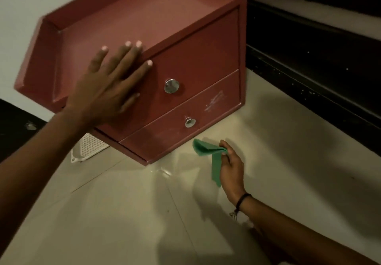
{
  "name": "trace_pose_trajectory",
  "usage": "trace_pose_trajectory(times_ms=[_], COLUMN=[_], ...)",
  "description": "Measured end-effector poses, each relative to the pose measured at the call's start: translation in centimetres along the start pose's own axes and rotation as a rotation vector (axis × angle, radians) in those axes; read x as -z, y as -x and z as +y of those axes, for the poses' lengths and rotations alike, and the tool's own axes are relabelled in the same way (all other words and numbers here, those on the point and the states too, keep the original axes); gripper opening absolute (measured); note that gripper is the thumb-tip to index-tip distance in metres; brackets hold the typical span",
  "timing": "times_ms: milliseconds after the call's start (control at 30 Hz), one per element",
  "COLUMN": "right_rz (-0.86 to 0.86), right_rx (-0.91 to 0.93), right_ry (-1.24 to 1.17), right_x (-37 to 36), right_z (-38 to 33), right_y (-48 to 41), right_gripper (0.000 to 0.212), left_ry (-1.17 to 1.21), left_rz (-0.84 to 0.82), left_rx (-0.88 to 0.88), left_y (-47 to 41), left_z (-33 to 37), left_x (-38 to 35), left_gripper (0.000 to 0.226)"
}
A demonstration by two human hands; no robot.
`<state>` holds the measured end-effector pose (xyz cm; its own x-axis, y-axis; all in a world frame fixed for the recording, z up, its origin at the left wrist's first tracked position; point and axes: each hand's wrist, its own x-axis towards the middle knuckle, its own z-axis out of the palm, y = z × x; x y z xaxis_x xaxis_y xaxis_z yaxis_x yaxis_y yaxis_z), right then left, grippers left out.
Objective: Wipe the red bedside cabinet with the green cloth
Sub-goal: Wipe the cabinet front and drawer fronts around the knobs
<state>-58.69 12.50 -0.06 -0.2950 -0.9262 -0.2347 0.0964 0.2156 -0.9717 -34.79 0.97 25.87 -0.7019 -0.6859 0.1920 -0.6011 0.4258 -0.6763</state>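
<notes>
The red bedside cabinet [198, 58] stands on a pale tiled floor [123, 213], its back against a white wall [20, 7], with a raised rim around its flat top and two drawers in front, each carrying a round silver knob: the upper knob [171, 86] and the lower knob [190, 122]. Pale scratch marks [215, 101] show on the lower drawer's right part. The left hand [109, 87] lies flat and spread on the cabinet's front top edge, fingers fanned out over the top surface and the upper drawer, gripping nothing; its forearm reaches in from the lower left. The right hand [231, 166] hovers low over the floor just beside the cabinet's bottom front corner, fingers curled and pinching the green cloth [210, 157], which is folded and hangs down from the grip, apart from the cabinet. A dark band [243, 200] circles the right wrist. A white perforated basket [88, 148] sits under the cabinet's left side. To the right runs a dark, black-framed structure [319, 58].
</notes>
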Motion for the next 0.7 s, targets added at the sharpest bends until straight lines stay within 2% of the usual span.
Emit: trace_pose_trajectory(times_ms=[167, 267, 367, 500, 700], right_rz=[0.138, 0.199, 0.194, 0.170, 0.254], right_rx=[-0.100, -0.135, -0.103, 0.008, 0.078], right_ry=[-0.179, -0.236, -0.257, -0.250, -0.178], right_x=[-2.7, -4.0, -4.8, -6.0, -8.3], right_z=[-1.8, -1.9, -1.8, -3.0, -5.9], right_y=[-2.3, -3.1, -3.6, -4.9, -9.7], right_gripper=[0.033, 0.027, 0.030, 0.032, 0.044], left_ry=[-0.028, -0.032, -0.018, 0.043, 0.043], left_rz=[0.023, 0.030, -0.018, -0.048, -0.012], left_rx=[0.040, -0.042, -0.186, -0.169, -0.162], left_y=[0.2, 0.1, -0.2, -0.5, -0.4], left_z=[1.2, 3.0, 4.8, 5.2, 5.2], left_x=[-0.9, -2.0, -3.4, -4.3, -4.6], left_gripper=[0.069, 0.068, 0.069, 0.073, 0.072])
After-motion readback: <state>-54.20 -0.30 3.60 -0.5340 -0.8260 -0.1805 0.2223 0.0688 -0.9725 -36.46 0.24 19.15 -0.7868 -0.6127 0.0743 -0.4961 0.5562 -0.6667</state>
